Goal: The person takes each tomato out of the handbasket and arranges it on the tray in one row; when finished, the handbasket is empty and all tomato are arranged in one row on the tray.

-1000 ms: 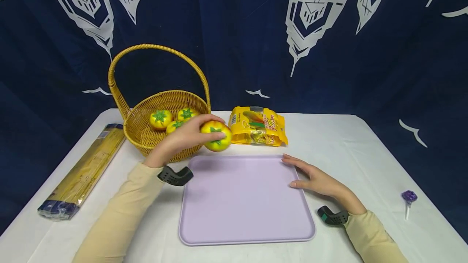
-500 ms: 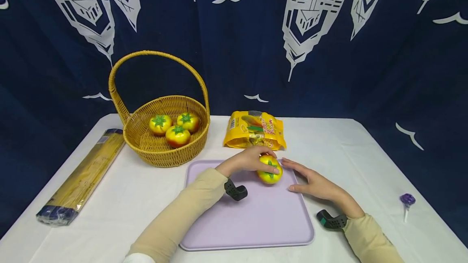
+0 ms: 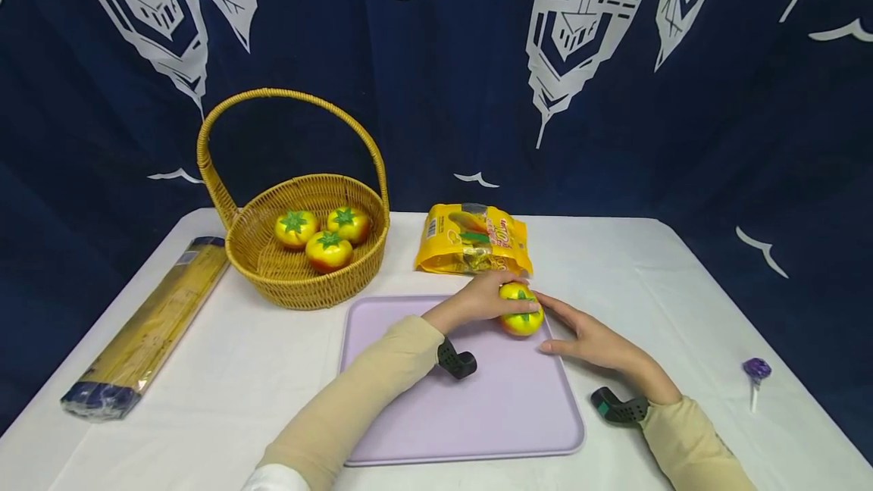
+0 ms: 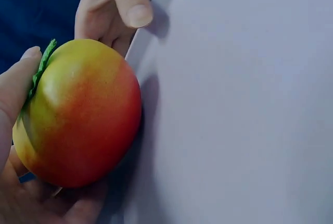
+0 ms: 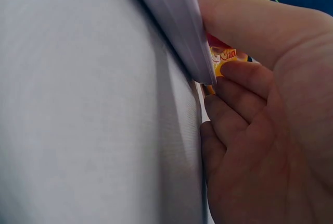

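My left hand (image 3: 477, 298) grips a yellow-red tomato (image 3: 521, 326) with a green leafy top, at the far right corner of the lilac tray (image 3: 464, 419). Up close in the left wrist view, the tomato (image 4: 83, 120) sits between thumb and fingers, its leafy top turned toward the thumb. Whether it touches the tray is hard to tell. Beside it, my right hand (image 3: 596, 338) lies at the tray's right edge, fingers extended and thumb apart. The right wrist view has that hand's palm (image 5: 260, 161) outside the tray's rim (image 5: 179, 31), the thumb near the rim.
A wicker basket (image 3: 307, 295) with a tall handle stands at the back left, holding three similar tomatoes (image 3: 329, 254). Behind the tray lies a yellow snack bag (image 3: 477, 239). A long pack of dry noodles (image 3: 150, 324) lies far left; a purple lollipop (image 3: 757, 370) lies far right.
My left hand has carried the tomato rightward from beside the basket to the tray's far right corner, close to my right hand. The right hand has stayed nearly in place.
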### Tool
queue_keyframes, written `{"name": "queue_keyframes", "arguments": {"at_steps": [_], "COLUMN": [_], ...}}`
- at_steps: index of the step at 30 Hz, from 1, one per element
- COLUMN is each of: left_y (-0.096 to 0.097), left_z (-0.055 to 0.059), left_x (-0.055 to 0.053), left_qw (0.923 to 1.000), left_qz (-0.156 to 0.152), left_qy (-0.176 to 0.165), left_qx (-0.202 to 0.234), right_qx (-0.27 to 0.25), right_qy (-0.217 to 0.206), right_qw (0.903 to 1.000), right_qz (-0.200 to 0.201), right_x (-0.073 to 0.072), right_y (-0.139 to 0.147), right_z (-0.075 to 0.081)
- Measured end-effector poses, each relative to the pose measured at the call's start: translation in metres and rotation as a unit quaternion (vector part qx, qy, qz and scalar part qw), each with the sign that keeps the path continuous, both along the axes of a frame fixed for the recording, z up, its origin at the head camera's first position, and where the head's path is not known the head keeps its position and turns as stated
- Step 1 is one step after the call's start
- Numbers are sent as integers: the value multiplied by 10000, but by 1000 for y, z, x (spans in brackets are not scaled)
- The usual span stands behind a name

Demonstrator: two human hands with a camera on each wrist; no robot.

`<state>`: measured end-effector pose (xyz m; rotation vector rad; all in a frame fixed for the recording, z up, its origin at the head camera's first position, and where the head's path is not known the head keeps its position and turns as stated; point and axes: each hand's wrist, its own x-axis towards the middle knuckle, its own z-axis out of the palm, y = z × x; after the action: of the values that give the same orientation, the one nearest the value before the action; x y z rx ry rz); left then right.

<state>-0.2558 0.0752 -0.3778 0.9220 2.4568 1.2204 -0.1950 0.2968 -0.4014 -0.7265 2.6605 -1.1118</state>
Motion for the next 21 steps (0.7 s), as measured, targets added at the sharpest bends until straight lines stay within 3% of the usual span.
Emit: {"name": "queue_keyframes", "arguments": {"at_steps": [4,9,16,21], "left_y": [1,-1,-5,-15], "left_z": [1,-1,-3,6], "left_x": [0,1,2,2], "left_qw": [9995,9991,9996,9997], "left_qz": [58,135,86,123], "left_qy": [226,125,136,-199], "left_qx": [-220,-388,-237,94], "right_qx": [-25,-77,-113,-90], "right_qy": [41,45,1,9], "right_qw": [10000,10000,9999,10000], "right_qz": [8,38,25,28], "right_x": [0,0,1,1], "right_y": [0,1,1,0], "right_z": [0,2,1,1]}}
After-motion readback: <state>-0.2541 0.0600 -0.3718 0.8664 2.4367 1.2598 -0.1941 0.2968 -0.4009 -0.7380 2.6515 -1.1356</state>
